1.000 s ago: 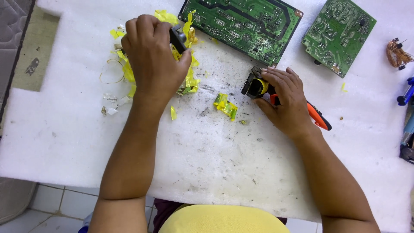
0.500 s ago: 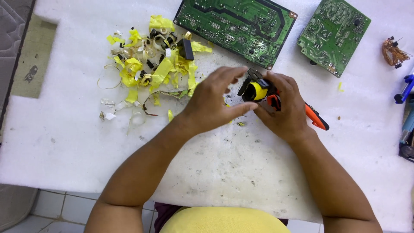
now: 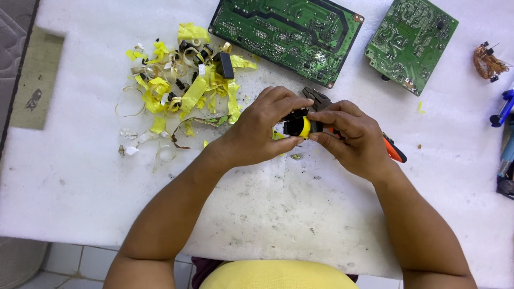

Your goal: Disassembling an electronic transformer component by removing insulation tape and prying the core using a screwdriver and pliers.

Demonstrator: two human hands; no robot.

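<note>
1. While both forearms reach in from the near edge of the white table (image 3: 300, 214), the two hands meet just past its middle, over a patch of surface speckled with dark crumbs.
2. The left hand (image 3: 257, 131) curls round a small black part wrapped in yellow tape (image 3: 299, 126), thumb below and fingers above, clamped on its left side.
3. The right hand (image 3: 353, 136) pinches the same part from the other side, its fingertips closed on the yellow band. So the part sits held between both hands, raised slightly above the table rather than lying on it.
4. Just beneath and behind the right hand lie pliers with orange handles (image 3: 393, 150); their dark nose shows past the knuckles. Whether the hand touches them I cannot tell.
5. Judging by the grip, the step in hand looks like stripping the tape from the part: the right fingertips seem to be hunting for the tape's free end. The next move would call for a firm hold by the left hand and a steady peel, not a jerk, since thin wire may lie beneath.
6. Further left sits a heap of yellow tape scraps (image 3: 182, 91), with black bits among them.
7. Farthest off lie a large green circuit board (image 3: 286, 32), a smaller green board (image 3: 412, 43) to its right, and a tangle of copper wire (image 3: 487, 61) near the right edge.
</note>
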